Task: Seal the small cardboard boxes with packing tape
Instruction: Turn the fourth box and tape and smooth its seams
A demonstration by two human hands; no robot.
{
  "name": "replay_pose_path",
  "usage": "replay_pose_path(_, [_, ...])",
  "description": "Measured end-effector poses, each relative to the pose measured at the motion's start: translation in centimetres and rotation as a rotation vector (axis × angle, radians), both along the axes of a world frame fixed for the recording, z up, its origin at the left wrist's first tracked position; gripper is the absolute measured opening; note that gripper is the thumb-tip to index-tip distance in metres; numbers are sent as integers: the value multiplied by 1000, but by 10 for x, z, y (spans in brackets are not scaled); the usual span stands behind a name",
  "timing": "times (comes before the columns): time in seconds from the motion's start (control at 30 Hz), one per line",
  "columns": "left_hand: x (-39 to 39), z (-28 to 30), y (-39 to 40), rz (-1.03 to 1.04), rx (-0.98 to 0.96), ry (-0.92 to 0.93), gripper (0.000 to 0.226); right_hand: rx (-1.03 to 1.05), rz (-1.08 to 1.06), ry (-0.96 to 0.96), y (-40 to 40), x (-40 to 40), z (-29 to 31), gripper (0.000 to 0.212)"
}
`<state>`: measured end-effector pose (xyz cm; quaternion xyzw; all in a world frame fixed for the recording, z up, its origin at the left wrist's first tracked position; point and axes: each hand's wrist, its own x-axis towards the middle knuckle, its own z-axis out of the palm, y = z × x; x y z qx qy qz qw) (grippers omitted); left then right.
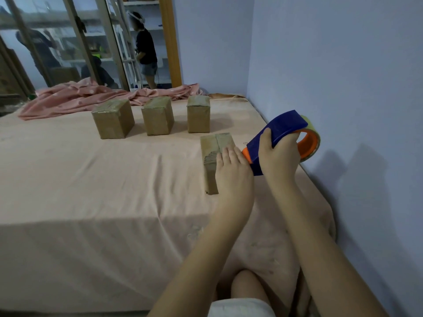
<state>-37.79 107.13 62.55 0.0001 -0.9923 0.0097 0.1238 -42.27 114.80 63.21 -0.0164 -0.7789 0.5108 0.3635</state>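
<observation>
A bed (91, 179) under a peach sheet is carrying everything, wedged against pale blue walls. Three boxes (158, 115) are standing in a row behind, apparently taped. The nearest box (211, 154) is lying near the wall, the left hand (231, 170) pressing flat, fingers straight, likely steadying it. The right hand (278, 159) is gripping the tape dispenser (281, 133) beside the box's edge.

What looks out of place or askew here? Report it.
The crumpled pink blanket lies bunched at the bed's far edge behind three upright boxes. The near box looks creased on top. Nothing else stands out.
</observation>
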Motion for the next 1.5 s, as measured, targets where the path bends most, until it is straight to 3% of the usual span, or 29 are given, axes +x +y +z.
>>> replay_pose_path(0.17, [-5, 1, -12, -38, -4, 32, 60, -42, -7, -12, -1, -2, -4, 43])
replay_pose_path(0.47, [-12, 1, -21, -86, -95, 5, 52, -135, -52, -46, 17, -10, 2, 27])
replay_pose_path(0.57, [-14, -1, -23, -80, -124, 15, 54, -21, -65, -78, 23, -18, 15, 21])
replay_pose_path(0.73, [-15, -7, -19, -85, -141, 5, 56, 216, -144, -157, 21, -26, 26, 32])
replay_pose_path(0.9, [-16, -10, -20, -109, -142, 13, 50, 450, -217, -161, 6, -36, 38, 30])
replay_pose_path(1.03, [-17, -10, -22, -130, -123, 23, 48, 517, -198, -183, -4, -44, 39, 26])
replay_pose_path(1.13, [-13, -12, -27, -135, -104, 71, 48, 693, -218, -184, 10, -45, 22, 23])
replay_pose_path(1.23, [-15, -15, -29, -142, -117, 73, 48, 527, -106, -192, 31, -38, 0, 20])
replay_pose_path(1.33, [-22, -10, -22, -136, -126, 53, 51, 486, -31, -40, 36, -39, 1, 21])
replay_pose_path(1.5, [-21, -10, -23, -125, -119, 103, 50, 615, -131, -35, 39, -43, 5, 32])
